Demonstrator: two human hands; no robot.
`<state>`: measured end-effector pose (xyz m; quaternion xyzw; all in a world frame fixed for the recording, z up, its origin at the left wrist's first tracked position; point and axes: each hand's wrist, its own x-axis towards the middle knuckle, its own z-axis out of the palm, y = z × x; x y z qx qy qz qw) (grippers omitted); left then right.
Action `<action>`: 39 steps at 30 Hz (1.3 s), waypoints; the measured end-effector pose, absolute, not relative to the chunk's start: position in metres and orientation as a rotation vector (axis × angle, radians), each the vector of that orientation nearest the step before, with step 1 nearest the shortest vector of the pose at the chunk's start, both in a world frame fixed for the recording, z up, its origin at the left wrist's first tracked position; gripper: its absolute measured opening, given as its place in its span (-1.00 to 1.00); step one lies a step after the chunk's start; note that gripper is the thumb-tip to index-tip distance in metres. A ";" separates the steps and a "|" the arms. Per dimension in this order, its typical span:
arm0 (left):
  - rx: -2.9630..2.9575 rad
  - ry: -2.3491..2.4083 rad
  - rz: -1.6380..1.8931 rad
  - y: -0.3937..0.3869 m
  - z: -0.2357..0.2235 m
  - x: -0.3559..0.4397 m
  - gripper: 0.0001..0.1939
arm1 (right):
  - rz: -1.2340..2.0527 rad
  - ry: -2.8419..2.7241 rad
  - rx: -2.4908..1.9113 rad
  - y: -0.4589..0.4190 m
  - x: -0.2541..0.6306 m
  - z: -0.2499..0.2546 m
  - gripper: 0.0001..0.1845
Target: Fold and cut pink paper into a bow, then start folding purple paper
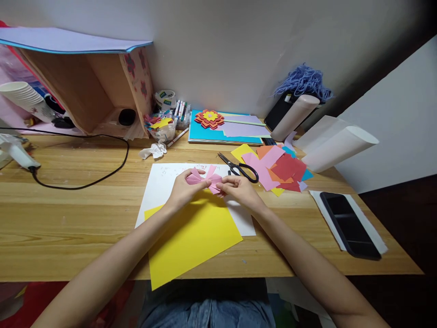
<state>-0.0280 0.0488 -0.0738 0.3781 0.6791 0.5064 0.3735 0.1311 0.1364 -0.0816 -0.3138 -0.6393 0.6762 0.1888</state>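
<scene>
Between my two hands is a pink paper flower (212,172) with folded, pointed petals. My left hand (182,187) pinches its left side, thumb lying across the centre. At its right edge, the fingers of my right hand (239,189) are closed on a petal. Below the hands lies a yellow paper sheet (194,237), partly over a white sheet (146,196) with small marks along its top. Black-handled scissors (244,171) rest just beyond my right hand, blades partly apart. A finished-looking layered red, orange and yellow paper flower (209,118) sits farther back on blue paper.
Coloured paper scraps (290,171) are piled right of the scissors. A phone (350,223) lies near the right edge. White paper rolls (341,148) stand behind it. A black cable (85,187) loops at left, before an open cardboard box (102,86). Crumpled tissue (153,150) lies near the markers.
</scene>
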 end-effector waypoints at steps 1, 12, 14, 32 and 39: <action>0.962 1.739 1.299 0.049 -0.074 -0.028 -0.51 | 1.953 -1.804 -0.868 0.138 0.132 -0.083 -0.73; 0.921 1.723 1.338 0.049 -0.073 -0.030 -0.51 | 1.839 -1.812 -0.852 0.134 0.130 -0.083 -0.79; 0.875 1.712 1.361 0.049 -0.072 -0.029 -0.51 | 1.822 -1.829 -0.787 0.133 0.130 -0.081 -0.77; 0.689 1.645 1.574 0.049 -0.082 -0.021 -0.55 | 1.655 -1.616 -0.737 0.113 0.120 -0.100 -0.74; 0.677 1.647 1.571 0.049 -0.085 -0.021 -0.56 | 1.837 -1.550 -0.802 0.121 0.122 -0.100 -0.76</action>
